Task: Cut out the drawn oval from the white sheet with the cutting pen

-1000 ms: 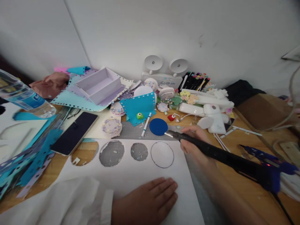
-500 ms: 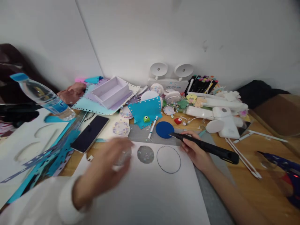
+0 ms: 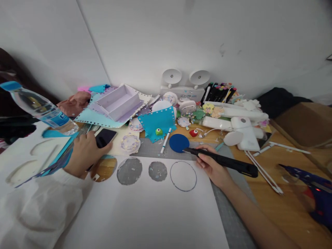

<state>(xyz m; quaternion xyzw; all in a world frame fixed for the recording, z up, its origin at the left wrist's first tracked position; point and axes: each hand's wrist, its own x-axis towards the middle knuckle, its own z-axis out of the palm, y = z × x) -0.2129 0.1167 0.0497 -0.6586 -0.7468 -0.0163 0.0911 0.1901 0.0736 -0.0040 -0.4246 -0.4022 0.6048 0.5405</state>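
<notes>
While the right hand (image 3: 214,169) grips the black utility knife (image 3: 226,160) just beyond the penned circle (image 3: 183,176) on the white sheet (image 3: 150,211) and the left hand (image 3: 83,152) spans the smartphone (image 3: 105,137), closure indeterminate, inadvertent wrist movement could nick the blue disc (image 3: 179,143), because the exposed blade (image 3: 186,150) lies at its rim.

pale wall (image 3: 145,41) — smudged — above wooden table (image 3: 290,214)

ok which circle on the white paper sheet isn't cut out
The rightmost circle, a thin dark outline drawn on the white paper sheet; the three round holes to its left are cut through, showing grey mat or brown wooden table.
</notes>
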